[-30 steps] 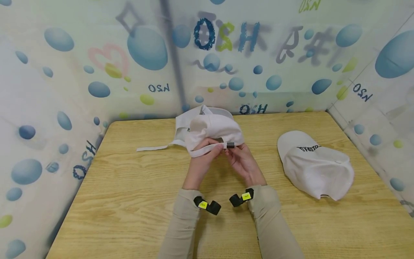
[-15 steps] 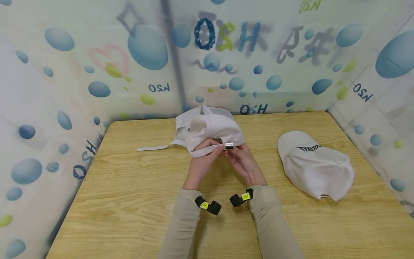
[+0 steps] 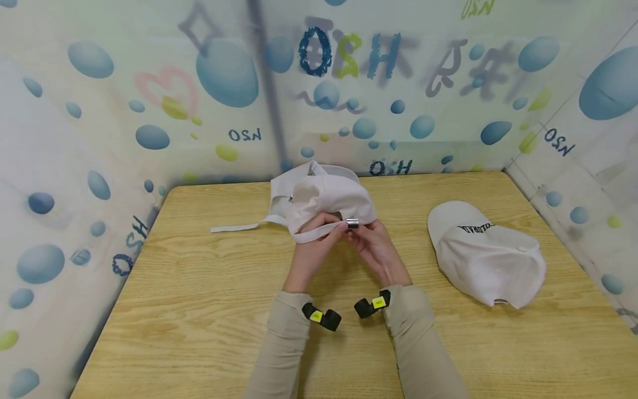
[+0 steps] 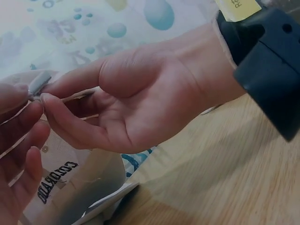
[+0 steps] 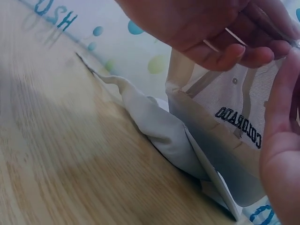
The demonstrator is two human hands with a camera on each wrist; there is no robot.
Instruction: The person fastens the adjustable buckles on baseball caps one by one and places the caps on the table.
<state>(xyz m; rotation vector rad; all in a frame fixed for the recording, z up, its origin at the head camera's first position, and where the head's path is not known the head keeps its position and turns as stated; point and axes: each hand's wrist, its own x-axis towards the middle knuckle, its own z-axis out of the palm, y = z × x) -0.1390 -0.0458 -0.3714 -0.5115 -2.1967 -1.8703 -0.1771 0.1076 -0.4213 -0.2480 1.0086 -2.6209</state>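
Note:
A white baseball cap sits near the far table edge, with both hands at its back strap. Between the fingertips is a small shiny metal buckle, which also shows as a grey bar in the left wrist view. My left hand pinches the strap just left of the buckle, its fingers partly behind the band. My right hand pinches at the buckle's right side, thumb and forefinger together in the left wrist view. A loose strap end trails leftward on the wood. Inside the crown, dark COLORADO lettering shows.
Another white cap with COLORADO lettering lies at the right of the wooden table. Behind and to the sides stand walls printed with blue and green spots. Black wrist cameras sit on both sleeves.
A second ago the buckle showed a dark face; since half a second ago it shows shiny metal. Both hands stay in almost the same place, and the caps have not moved.

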